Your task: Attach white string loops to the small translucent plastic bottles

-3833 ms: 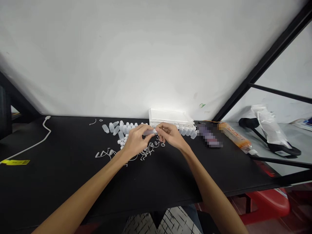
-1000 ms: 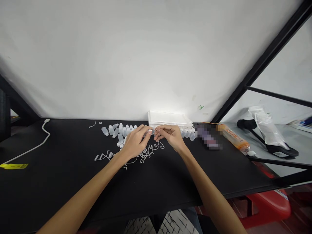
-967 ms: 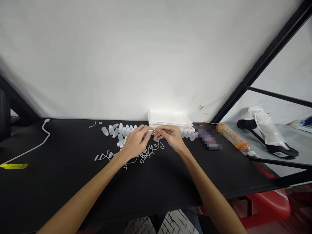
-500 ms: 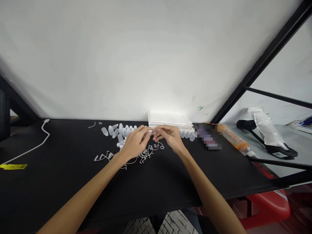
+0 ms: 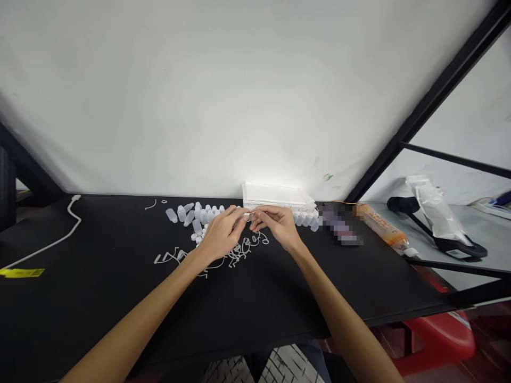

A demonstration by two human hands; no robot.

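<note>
My left hand (image 5: 223, 229) is closed, thumb and fingers pinching a small whitish plastic piece (image 5: 249, 216). My right hand (image 5: 277, 223) meets it from the other side, with its thumb and fingertips closed on the same piece. Most of that piece is hidden by the fingers, so its kind cannot be made out. Small translucent bottles (image 5: 181, 214) with white caps lie and stand in a group behind and beside my left hand. Below both hands, thin white plastic strips (image 5: 235, 252) lie in a loose tangle.
Behind my right hand a stack of white flat sheets (image 5: 279, 194) leans near the wall, with more bottles (image 5: 307, 219) in front. An orange wrapped package (image 5: 381, 226) lies to the right. A white cable (image 5: 59, 242) runs along the left of the black table (image 5: 247, 308).
Both hands stay in nearly the same place, still on the small whitish piece. Only the fingers have shifted very slightly.
</note>
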